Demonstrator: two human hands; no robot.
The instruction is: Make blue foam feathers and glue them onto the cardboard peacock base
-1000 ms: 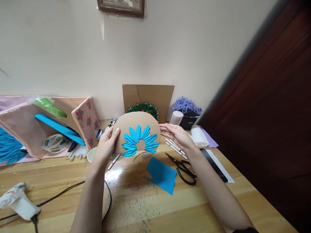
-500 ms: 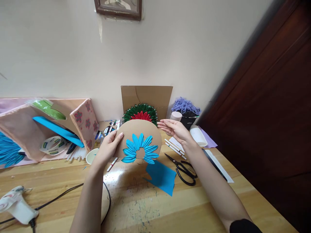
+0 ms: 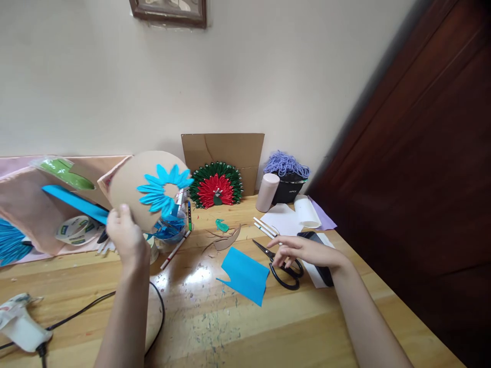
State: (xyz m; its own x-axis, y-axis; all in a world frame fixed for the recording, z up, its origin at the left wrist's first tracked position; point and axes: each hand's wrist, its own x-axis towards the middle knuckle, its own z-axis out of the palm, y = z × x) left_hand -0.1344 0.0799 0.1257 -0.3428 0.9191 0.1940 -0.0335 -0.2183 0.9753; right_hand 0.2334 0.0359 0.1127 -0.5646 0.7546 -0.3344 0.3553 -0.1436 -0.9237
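Note:
In my left hand (image 3: 126,232) is a rounded cardboard piece (image 3: 128,179), gripped at its lower edge and tilted up on the left. Blue petals (image 3: 153,186) are stuck on it in a partial ring, with bare cardboard in the centre. My right hand (image 3: 297,250) hovers open over the black scissors (image 3: 284,271), fingers spread and bent downward; whether they touch the handles I cannot tell. Left of the scissors lies a cut blue sheet (image 3: 245,276). A small green bird-shaped cutout (image 3: 221,225) and a brown cardboard scrap (image 3: 228,239) lie behind that sheet.
A red and green peacock-like fan (image 3: 217,186) leans on a cardboard sheet (image 3: 238,148). A white glue gun (image 3: 25,322) with a black cord sits front left. Near the wall stand a pink cylinder (image 3: 267,193) and purple yarn (image 3: 286,163). A pink box (image 3: 23,204) is at left.
The petalled cardboard has moved left and turned in my left hand. My right hand has left its side and come down to the scissors. The fan is now uncovered.

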